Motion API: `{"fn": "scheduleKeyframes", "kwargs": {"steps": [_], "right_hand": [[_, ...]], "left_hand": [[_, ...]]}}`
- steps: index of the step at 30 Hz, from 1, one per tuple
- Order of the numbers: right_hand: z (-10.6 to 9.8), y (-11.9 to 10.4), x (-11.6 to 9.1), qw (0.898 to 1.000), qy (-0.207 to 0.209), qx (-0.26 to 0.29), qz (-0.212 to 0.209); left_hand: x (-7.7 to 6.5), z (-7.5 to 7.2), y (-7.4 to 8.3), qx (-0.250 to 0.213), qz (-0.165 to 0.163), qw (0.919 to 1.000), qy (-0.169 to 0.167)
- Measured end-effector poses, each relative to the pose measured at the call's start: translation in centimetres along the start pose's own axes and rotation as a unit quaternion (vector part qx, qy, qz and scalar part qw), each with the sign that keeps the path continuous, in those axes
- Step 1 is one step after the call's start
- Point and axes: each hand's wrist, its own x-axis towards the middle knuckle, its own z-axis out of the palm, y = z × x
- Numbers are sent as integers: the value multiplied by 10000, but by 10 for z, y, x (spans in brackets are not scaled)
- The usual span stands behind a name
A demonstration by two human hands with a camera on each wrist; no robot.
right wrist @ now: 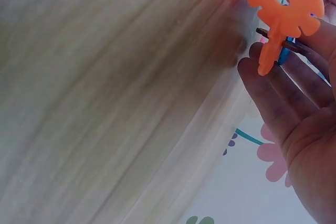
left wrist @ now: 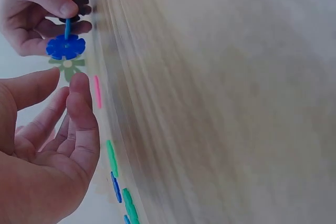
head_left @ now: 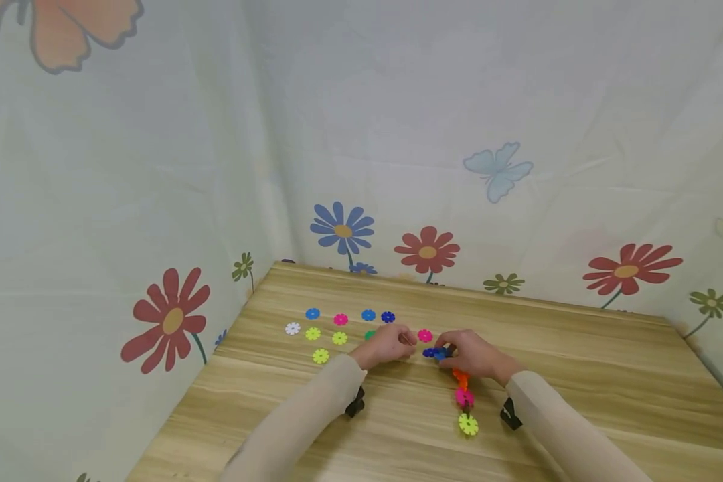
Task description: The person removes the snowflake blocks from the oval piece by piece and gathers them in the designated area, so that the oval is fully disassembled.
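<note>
My right hand [head_left: 472,355] pinches a chain of interlocking snowflake discs by a dark disc [left wrist: 79,4]. At the chain's far end a dark blue disc [left wrist: 66,47] points toward my left hand [head_left: 388,343]. An orange disc [right wrist: 283,3], a pink disc [head_left: 464,397] and a yellow-green disc [head_left: 468,424] trail down toward the near side. The left hand hovers beside the dark blue disc, its thumb and index fingertip apart with nothing between them. In the left wrist view a small gap separates the left fingertips from that disc.
Loose discs lie flat on the wooden table [head_left: 247,388]: a pink one [head_left: 424,335] between the hands, a green one [head_left: 370,335] partly behind the left hand, and several blue, pink, white [head_left: 292,329] and yellow-green ones further left. A flower-printed curtain [head_left: 397,134] borders the table.
</note>
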Motion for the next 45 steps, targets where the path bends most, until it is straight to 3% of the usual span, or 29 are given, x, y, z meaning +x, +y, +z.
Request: {"fn": "scheduleKeyframes", "kwargs": {"steps": [11,20,36,45], "right_hand": [[1,-2,1,9996,-8,148,-249],[4,-2,4,9985,7,234,-493],[6,-4,6,9992,90,277,-266],[6,-1,4,9996,59,223,-166]], "left_hand": [[-7,3,0,-407,120,9991,13],[-3,16,3,-638,224,9976,141],[-3,20,2,-369,179,9988,281],[-5,18,4,-478,124,9986,207]]}}
